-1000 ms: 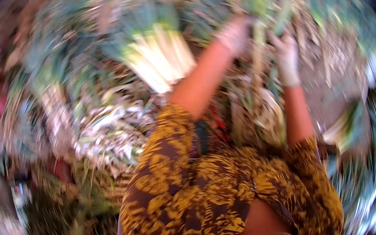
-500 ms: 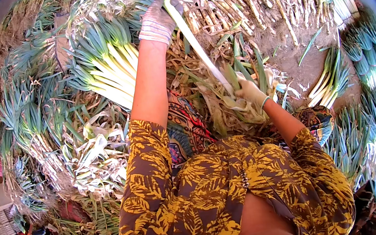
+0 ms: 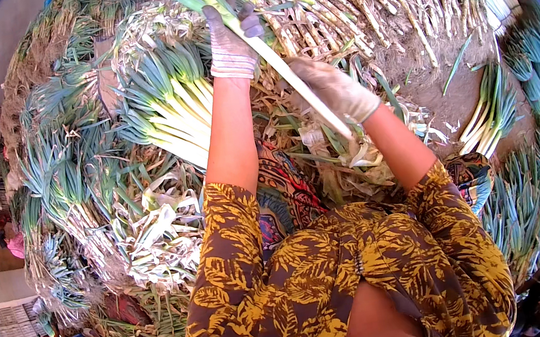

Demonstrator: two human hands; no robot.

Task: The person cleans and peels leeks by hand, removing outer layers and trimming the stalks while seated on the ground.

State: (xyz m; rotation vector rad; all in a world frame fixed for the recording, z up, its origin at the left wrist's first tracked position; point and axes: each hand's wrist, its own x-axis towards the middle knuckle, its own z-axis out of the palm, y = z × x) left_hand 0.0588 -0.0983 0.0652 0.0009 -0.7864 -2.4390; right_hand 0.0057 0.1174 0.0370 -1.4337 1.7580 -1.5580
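fanned bundle [image 3: 174, 105], a slanting green onion [image 3: 277, 64] to its right
just right of the fanned bundle, the left hand [image 3: 229, 45] grips the green onion high; farther right, the right hand [image 3: 340, 88] sits behind its lower end, grip impossible to tell. bending could snap it; a loose left hold could drop it.

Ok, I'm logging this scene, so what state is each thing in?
Held leek: slanted, white shaft bare.
Left hand: gloved, closed around the leek.
Right hand: gloved, at the white shaft; grip unclear.
Large leek bunch: lying fanned out.
Leaf heap: loose, tangled.
Unpeeled leeks: lying side by side.
Small leek bunch: lying on the ground.
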